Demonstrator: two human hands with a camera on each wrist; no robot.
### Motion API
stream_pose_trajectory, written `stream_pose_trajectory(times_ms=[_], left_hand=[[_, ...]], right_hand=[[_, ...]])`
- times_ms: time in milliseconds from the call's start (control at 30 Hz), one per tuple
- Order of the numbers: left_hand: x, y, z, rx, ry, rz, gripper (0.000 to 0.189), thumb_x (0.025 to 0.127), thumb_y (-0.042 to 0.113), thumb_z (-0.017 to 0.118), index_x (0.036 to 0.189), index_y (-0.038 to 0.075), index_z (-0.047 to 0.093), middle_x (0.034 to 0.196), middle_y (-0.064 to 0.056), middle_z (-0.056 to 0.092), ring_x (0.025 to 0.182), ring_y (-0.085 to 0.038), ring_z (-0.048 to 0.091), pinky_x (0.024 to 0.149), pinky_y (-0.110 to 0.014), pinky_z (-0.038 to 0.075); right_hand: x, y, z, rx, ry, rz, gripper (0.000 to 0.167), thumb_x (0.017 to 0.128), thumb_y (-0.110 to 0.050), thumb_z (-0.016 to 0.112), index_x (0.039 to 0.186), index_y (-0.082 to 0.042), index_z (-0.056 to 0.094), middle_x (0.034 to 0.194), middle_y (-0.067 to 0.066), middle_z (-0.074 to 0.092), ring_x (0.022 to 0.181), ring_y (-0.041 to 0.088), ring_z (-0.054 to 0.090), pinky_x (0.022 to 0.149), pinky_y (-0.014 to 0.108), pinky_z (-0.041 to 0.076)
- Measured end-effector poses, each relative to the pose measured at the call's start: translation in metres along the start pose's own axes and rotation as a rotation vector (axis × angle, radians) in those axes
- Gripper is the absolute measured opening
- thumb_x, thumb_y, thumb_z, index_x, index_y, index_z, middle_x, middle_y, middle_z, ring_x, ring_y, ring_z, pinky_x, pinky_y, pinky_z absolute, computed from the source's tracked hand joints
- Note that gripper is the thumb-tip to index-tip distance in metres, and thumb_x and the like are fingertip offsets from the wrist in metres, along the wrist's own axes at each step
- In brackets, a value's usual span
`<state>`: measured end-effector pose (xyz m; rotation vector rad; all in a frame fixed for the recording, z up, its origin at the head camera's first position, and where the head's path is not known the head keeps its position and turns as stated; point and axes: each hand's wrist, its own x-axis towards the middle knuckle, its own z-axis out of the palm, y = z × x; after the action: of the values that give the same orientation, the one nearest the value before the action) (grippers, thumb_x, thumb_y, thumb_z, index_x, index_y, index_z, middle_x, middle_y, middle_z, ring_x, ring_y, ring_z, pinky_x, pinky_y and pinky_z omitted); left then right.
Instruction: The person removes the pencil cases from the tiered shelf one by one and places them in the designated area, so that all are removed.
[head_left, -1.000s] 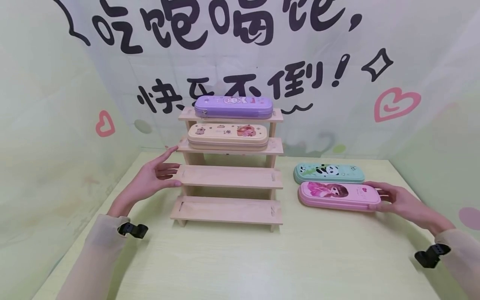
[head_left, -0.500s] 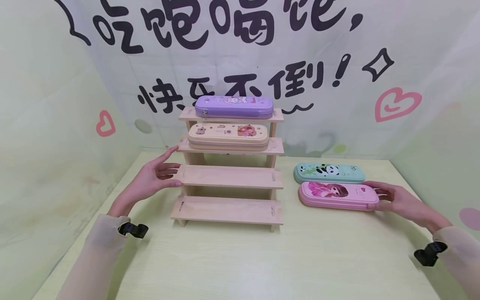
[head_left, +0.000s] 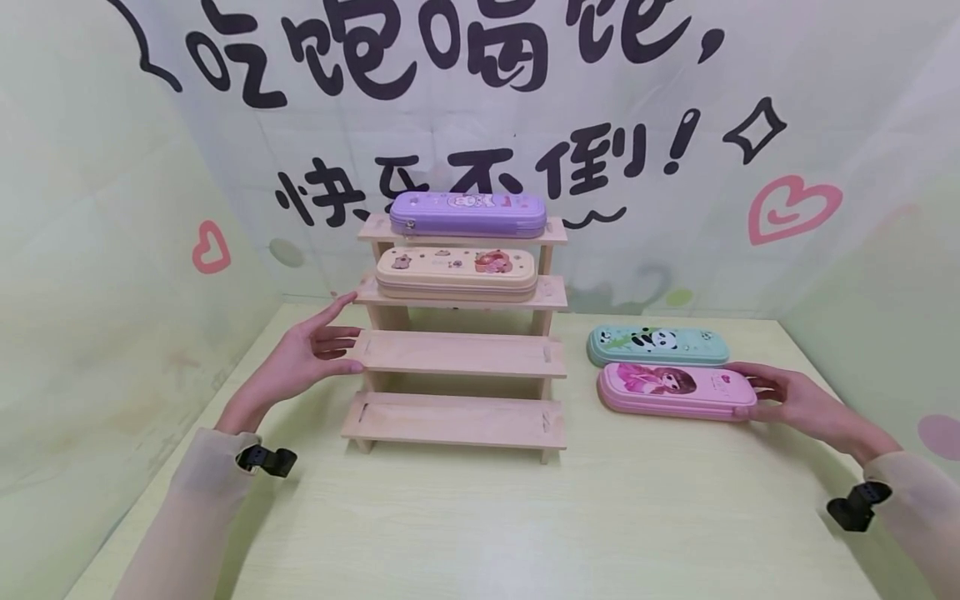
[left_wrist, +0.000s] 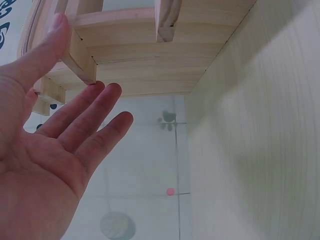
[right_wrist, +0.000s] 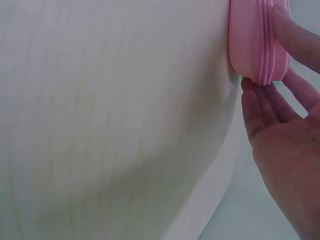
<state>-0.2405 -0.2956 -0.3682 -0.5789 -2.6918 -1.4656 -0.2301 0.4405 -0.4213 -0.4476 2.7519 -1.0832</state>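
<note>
In the head view my right hand (head_left: 810, 408) pinches the right end of a pink pencil case (head_left: 675, 392) with a doll picture on its lid. The right wrist view shows the thumb on the side of the case, above its zipper (right_wrist: 265, 45), and other fingertips at its end. The case lies on the table. My left hand (head_left: 300, 358) is at the left side of a stepped wooden rack (head_left: 457, 352), its relaxed fingers touching the shelf edges. From the left wrist, the loosely spread fingers (left_wrist: 100, 135) show against the rack's wooden underside (left_wrist: 150, 60).
A purple pencil case (head_left: 468, 215) lies on the top shelf, with a cream one (head_left: 456, 273) on the shelf below. Right behind the pink case is a mint-green panda pencil case (head_left: 658, 346). Printed cloth walls (head_left: 480, 125) stand behind and at both sides of the table (head_left: 465, 525).
My right hand has shifted very slightly left, at the end of the pink pencil case. The left hand and the rack look unchanged.
</note>
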Motion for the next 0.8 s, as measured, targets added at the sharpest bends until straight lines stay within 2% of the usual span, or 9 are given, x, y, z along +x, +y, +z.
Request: stream_pose_trajectory(times_ms=[200, 500, 800], left_hand=[[0.0001, 0.0002, 0.0002, 0.001, 0.003, 0.006, 0.107, 0.086, 0.009, 0.089, 0.168, 0.038, 0.028, 0.140, -0.027, 0.063, 0.127, -0.040, 0.064, 0.104, -0.059, 0.051], [-0.0010, 0.0004, 0.0003, -0.008, 0.001, 0.003, 0.106, 0.086, 0.009, 0.089, 0.168, 0.037, 0.028, 0.141, -0.027, 0.062, 0.128, -0.040, 0.063, 0.105, -0.056, 0.052], [-0.0016, 0.0017, -0.0001, 0.000, -0.002, -0.006, 0.107, 0.086, 0.011, 0.090, 0.168, 0.039, 0.027, 0.141, -0.027, 0.062, 0.128, -0.040, 0.063, 0.105, -0.057, 0.052]], right_hand=[[0.0012, 0.0007, -0.0002, -0.008, -0.005, 0.004, 0.076, 0.094, -0.015, 0.081, 0.157, 0.005, 0.043, 0.148, 0.027, 0.049, 0.107, -0.011, 0.055, 0.083, 0.018, 0.055], [0.0013, 0.0007, -0.0004, -0.004, -0.002, -0.003, 0.075, 0.094, -0.015, 0.081, 0.156, 0.004, 0.045, 0.145, 0.021, 0.051, 0.107, -0.011, 0.056, 0.083, 0.017, 0.055], [0.0015, 0.0003, -0.0005, -0.001, -0.008, 0.011, 0.076, 0.094, -0.016, 0.081, 0.157, 0.003, 0.043, 0.148, 0.025, 0.048, 0.107, -0.010, 0.056, 0.083, 0.018, 0.055]])
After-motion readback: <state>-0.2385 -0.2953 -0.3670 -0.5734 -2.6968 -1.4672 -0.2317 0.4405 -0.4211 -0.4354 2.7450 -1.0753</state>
